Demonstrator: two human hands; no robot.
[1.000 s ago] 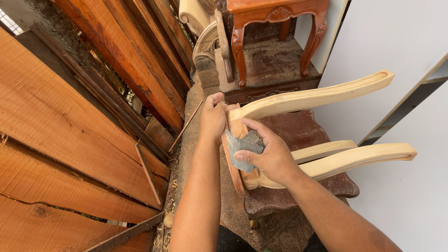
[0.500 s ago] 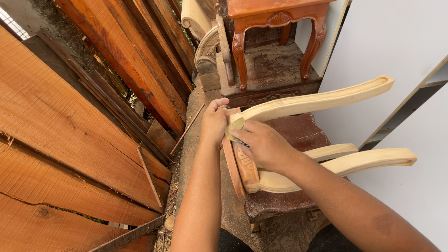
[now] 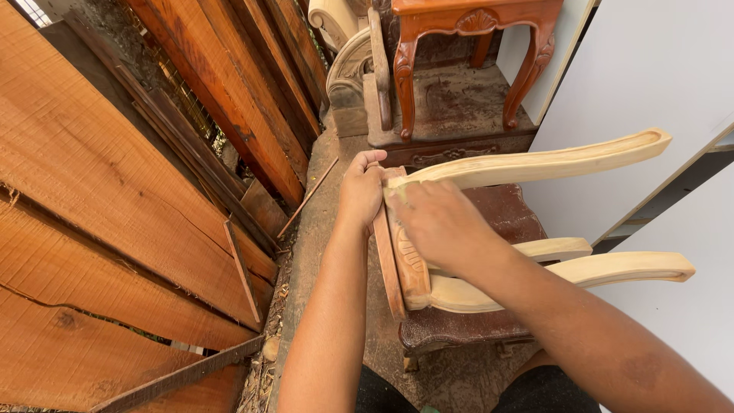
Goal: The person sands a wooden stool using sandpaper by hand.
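The pale unfinished carved wooden chair frame (image 3: 489, 222) was propped on a dark worn stool (image 3: 489, 321). Its end was gripped by the left hand (image 3: 361, 191); the right hand (image 3: 440, 222) was pressed flat on it. With hard pressure, the frame could have been tipped off.

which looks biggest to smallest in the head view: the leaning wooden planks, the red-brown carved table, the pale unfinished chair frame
1. leaning wooden planks, filling the left half.
2. pale unfinished chair frame.
3. red-brown carved table, partly cut off at the top.
The frame is nearer the camera, so two and three are unsure.
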